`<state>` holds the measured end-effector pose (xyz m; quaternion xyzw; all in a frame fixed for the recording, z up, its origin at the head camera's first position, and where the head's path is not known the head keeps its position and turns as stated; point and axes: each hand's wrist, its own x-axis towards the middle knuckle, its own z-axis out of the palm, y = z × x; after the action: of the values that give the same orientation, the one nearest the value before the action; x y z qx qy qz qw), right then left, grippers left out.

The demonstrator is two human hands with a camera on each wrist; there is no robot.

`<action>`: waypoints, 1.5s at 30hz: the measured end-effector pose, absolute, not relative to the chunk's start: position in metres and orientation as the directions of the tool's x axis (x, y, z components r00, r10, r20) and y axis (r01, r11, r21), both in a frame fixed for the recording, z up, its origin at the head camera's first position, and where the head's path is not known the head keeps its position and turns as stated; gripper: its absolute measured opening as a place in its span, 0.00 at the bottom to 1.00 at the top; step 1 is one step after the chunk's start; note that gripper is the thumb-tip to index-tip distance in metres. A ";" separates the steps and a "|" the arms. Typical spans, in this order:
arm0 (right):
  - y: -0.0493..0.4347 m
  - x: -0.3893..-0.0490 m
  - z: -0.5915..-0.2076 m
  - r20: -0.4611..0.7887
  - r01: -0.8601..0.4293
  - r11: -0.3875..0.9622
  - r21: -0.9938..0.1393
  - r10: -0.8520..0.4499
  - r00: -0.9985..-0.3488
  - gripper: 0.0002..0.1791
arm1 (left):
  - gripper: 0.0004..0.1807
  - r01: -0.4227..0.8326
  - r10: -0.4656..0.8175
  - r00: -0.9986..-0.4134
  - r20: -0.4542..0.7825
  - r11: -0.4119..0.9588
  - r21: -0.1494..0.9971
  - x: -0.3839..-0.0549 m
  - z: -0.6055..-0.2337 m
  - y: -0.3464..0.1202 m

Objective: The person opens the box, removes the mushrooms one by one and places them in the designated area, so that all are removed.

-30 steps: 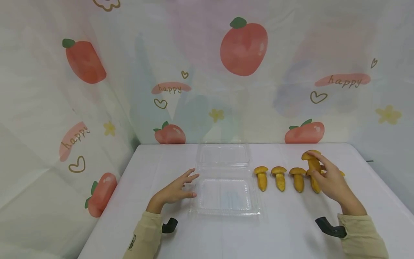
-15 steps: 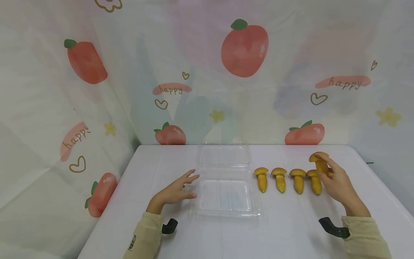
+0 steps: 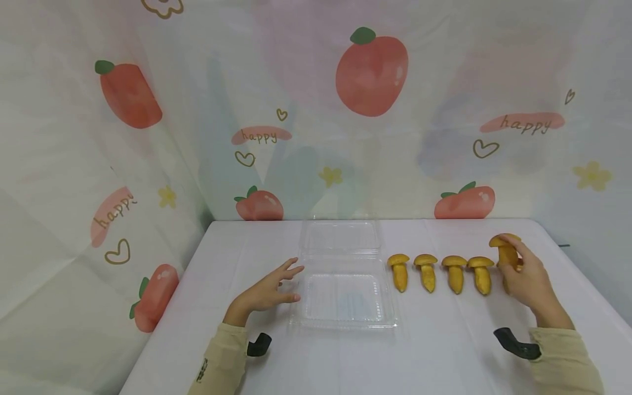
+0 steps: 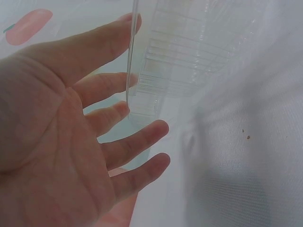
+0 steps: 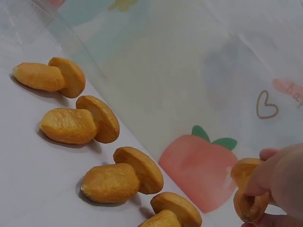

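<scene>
In the head view my right hand (image 3: 530, 282) pinches a yellow-brown mushroom (image 3: 507, 255) by its stem, cap upward, off the right end of a row. The right wrist view shows the stem end of this mushroom (image 5: 249, 209) between thumb and fingers. A bit of another mushroom (image 3: 520, 265) peeks out behind that hand, mostly hidden. My left hand (image 3: 261, 291), fingers spread and nearly straight, is at the left side of a clear plastic clamshell box (image 3: 345, 324) with its lid raised at the back. In the left wrist view some fingertips overlap the box's edge (image 4: 129, 90).
Several mushrooms (image 3: 455, 274) lie in a row on the white tabletop (image 3: 434, 351), caps toward the back, between the box and my right hand. A printed fabric backdrop (image 3: 306, 82) rises behind and at the left. Dark wrist-camera mounts (image 3: 515, 345) stick out from both sleeves.
My right hand has moved rightward with the mushroom, from over the row to past its right end, uncovering the mushroom it had overlapped. The left hand and box have stayed put.
</scene>
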<state>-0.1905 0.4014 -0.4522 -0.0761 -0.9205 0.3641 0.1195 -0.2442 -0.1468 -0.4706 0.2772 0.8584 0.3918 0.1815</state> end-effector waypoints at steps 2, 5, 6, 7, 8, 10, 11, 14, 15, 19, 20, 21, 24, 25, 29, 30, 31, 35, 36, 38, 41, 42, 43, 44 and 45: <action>0.406 -0.190 -0.453 0.160 0.067 0.716 -0.695 0.245 -0.956 0.35 | 0.40 0.332 0.618 -0.781 -0.097 0.541 0.773 -0.244 -0.471 -0.147; 0.412 -0.188 -0.454 0.144 0.099 0.703 -0.704 0.277 -0.950 0.36 | 0.40 0.329 0.617 -0.781 -0.098 0.540 0.774 -0.244 -0.470 -0.147; 0.413 -0.188 -0.455 0.130 0.116 0.694 -0.710 0.292 -0.948 0.36 | 0.40 0.327 0.616 -0.782 -0.099 0.539 0.776 -0.244 -0.470 -0.147; 0.415 -0.188 -0.455 0.117 0.137 0.688 -0.713 0.309 -0.944 0.36 | 0.40 0.325 0.615 -0.782 -0.100 0.539 0.777 -0.243 -0.470 -0.147; 0.417 -0.187 -0.455 0.115 0.149 0.684 -0.714 0.326 -0.938 0.37 | 0.40 0.324 0.614 -0.783 -0.100 0.539 0.778 -0.243 -0.470 -0.147; 0.420 -0.187 -0.456 0.115 0.177 0.681 -0.711 0.360 -0.926 0.36 | 0.40 0.323 0.612 -0.785 -0.099 0.540 0.777 -0.243 -0.470 -0.147; 0.421 -0.187 -0.457 0.121 0.186 0.680 -0.709 0.377 -0.918 0.36 | 0.40 0.323 0.612 -0.785 -0.100 0.541 0.777 -0.243 -0.470 -0.147; 0.425 -0.188 -0.460 0.152 0.203 0.685 -0.699 0.421 -0.894 0.36 | 0.40 0.322 0.610 -0.786 -0.103 0.546 0.774 -0.243 -0.471 -0.147; 0.426 -0.188 -0.461 0.150 0.215 0.683 -0.698 0.434 -0.888 0.36 | 0.40 0.321 0.609 -0.786 -0.104 0.547 0.773 -0.243 -0.471 -0.147; 0.432 -0.187 -0.465 0.137 0.249 0.654 -0.714 0.480 -0.866 0.35 | 0.40 0.324 0.611 -0.785 -0.102 0.546 0.773 -0.243 -0.471 -0.147; 0.433 -0.186 -0.466 0.117 0.264 0.638 -0.723 0.491 -0.863 0.35 | 0.40 0.325 0.612 -0.784 -0.101 0.544 0.774 -0.243 -0.470 -0.147; 0.434 -0.186 -0.466 0.100 0.278 0.622 -0.732 0.502 -0.859 0.35 | 0.40 0.327 0.614 -0.783 -0.099 0.542 0.775 -0.244 -0.470 -0.147; 0.438 -0.185 -0.467 0.040 0.311 0.562 -0.767 0.525 -0.850 0.36 | 0.40 0.320 0.611 -0.785 -0.102 0.541 0.778 -0.244 -0.470 -0.147; 0.438 -0.185 -0.467 0.023 0.323 0.544 -0.774 0.534 -0.845 0.36 | 0.40 0.319 0.611 -0.785 -0.103 0.541 0.779 -0.244 -0.471 -0.148; 0.442 -0.186 -0.469 -0.007 0.347 0.498 -0.795 0.563 -0.826 0.36 | 0.40 0.321 0.612 -0.784 -0.102 0.541 0.777 -0.243 -0.471 -0.148; 0.443 -0.186 -0.470 -0.008 0.352 0.496 -0.793 0.570 -0.821 0.36 | 0.39 0.322 0.613 -0.783 -0.102 0.540 0.778 -0.243 -0.470 -0.148; 0.444 -0.186 -0.471 -0.014 0.360 0.491 -0.793 0.577 -0.817 0.36 | 0.39 0.327 0.616 -0.782 -0.098 0.539 0.776 -0.243 -0.471 -0.148; 0.448 -0.185 -0.477 -0.030 0.373 0.482 -0.792 0.580 -0.814 0.35 | 0.39 0.324 0.615 -0.783 -0.098 0.536 0.779 -0.242 -0.470 -0.147; 0.449 -0.185 -0.478 -0.038 0.381 0.484 -0.787 0.579 -0.814 0.35 | 0.39 0.327 0.616 -0.782 -0.096 0.536 0.778 -0.242 -0.470 -0.147; 0.452 -0.184 -0.480 -0.036 0.378 0.493 -0.783 0.572 -0.820 0.35 | 0.39 0.322 0.614 -0.783 -0.098 0.536 0.780 -0.242 -0.470 -0.147; 0.455 -0.184 -0.484 -0.032 0.377 0.506 -0.776 0.565 -0.824 0.36 | 0.39 0.324 0.614 -0.784 -0.096 0.536 0.780 -0.242 -0.470 -0.147; 0.456 -0.184 -0.485 -0.033 0.377 0.504 -0.777 0.566 -0.824 0.36 | 0.39 0.323 0.613 -0.784 -0.096 0.535 0.781 -0.242 -0.470 -0.147; 0.457 -0.184 -0.487 -0.032 0.377 0.508 -0.775 0.563 -0.826 0.36 | 0.39 0.321 0.612 -0.785 -0.097 0.536 0.781 -0.242 -0.470 -0.147; 0.458 -0.184 -0.489 -0.029 0.378 0.519 -0.767 0.560 -0.828 0.36 | 0.39 0.320 0.610 -0.786 -0.097 0.536 0.782 -0.242 -0.470 -0.147; 0.459 -0.184 -0.491 -0.023 0.372 0.526 -0.765 0.554 -0.832 0.37 | 0.39 0.319 0.610 -0.787 -0.096 0.535 0.782 -0.242 -0.470 -0.147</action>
<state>-0.1837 0.4590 -0.4910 -0.2672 -0.8662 0.4072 0.1121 -0.2423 -0.1470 -0.4696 0.2711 0.8570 0.3985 0.1823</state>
